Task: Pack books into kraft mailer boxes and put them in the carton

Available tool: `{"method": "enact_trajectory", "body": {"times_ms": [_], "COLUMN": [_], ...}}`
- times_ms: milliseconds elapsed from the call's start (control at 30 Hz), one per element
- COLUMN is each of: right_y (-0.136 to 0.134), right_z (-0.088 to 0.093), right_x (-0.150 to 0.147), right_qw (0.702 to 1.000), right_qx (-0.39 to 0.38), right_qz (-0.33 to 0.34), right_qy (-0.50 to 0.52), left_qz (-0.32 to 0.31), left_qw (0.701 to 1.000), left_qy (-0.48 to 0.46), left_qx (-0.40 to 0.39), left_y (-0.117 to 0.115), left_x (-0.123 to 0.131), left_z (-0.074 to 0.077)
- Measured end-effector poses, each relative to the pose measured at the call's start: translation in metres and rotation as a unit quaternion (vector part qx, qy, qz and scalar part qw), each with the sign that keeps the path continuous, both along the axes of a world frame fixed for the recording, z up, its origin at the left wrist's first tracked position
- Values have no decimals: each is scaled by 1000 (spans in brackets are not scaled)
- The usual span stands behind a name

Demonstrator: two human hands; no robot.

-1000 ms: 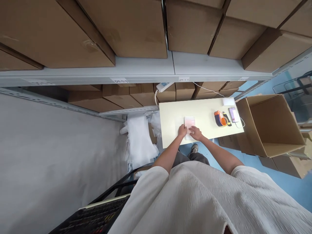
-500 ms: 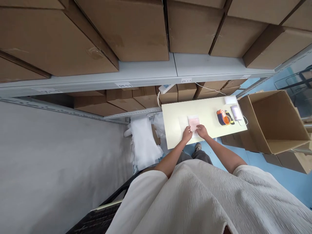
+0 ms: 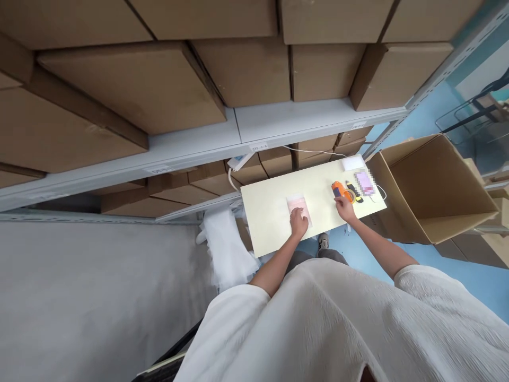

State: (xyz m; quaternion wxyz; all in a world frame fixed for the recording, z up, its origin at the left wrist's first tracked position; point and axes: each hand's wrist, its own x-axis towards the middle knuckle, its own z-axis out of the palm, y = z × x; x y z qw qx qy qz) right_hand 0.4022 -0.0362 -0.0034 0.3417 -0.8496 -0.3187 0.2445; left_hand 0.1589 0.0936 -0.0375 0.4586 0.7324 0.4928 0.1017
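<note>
A flat packet with a pink front, in a clear wrapper, lies on the pale yellow board. My left hand rests over its near half, fingers spread and pressing it down. Further right, my right hand has its fingers closed at the near side of an orange and dark blue tape dispenser, which carries a roll of tape. My palm hides how firmly the fingers grip it. Just beyond the dispenser lies a black and yellow tool.
A blurred-out phone-like object and a white box lie at the board's right end. A large open carton stands beside it. Shelves of cardboard boxes rise ahead. White wrapping material hangs to the left.
My right hand has left the pink packet and moved right to the tape dispenser. My left hand has shifted onto the packet's face. The view has turned slightly right.
</note>
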Motion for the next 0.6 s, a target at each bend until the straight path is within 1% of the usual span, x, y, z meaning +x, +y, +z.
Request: {"method": "enact_trajectory", "body": {"times_ms": [67, 133, 200, 267, 400, 500, 600], "right_y": [-20, -37, -50, -58, -64, -63, -59], "right_z": [8, 10, 8, 2, -14, -24, -32], "right_x": [39, 74, 102, 121, 138, 143, 146], "right_qw": [999, 995, 989, 984, 972, 962, 954], "right_qx": [-34, -81, -126, -157, -188, -203, -200], "right_qz": [-24, -29, -20, 4, 75, 119, 155], "right_qy": [-27, -49, -69, -89, -117, -137, -163], "left_qz": [-10, -11, -11, -10, -1, 17, 27], "left_qw": [1000, 1000, 1000, 1000, 999, 998, 998], "left_qy": [5, 14, 23, 27, 39, 56, 65], "left_qx": [1, -2, -3, 0, 5, 2, -3], "left_y": [-8, -17, -27, -36, -51, -56, -57], "left_x": [22, 42, 57, 68, 76, 73, 67], "left_z": [5, 9, 10, 10, 8, 8, 8]}}
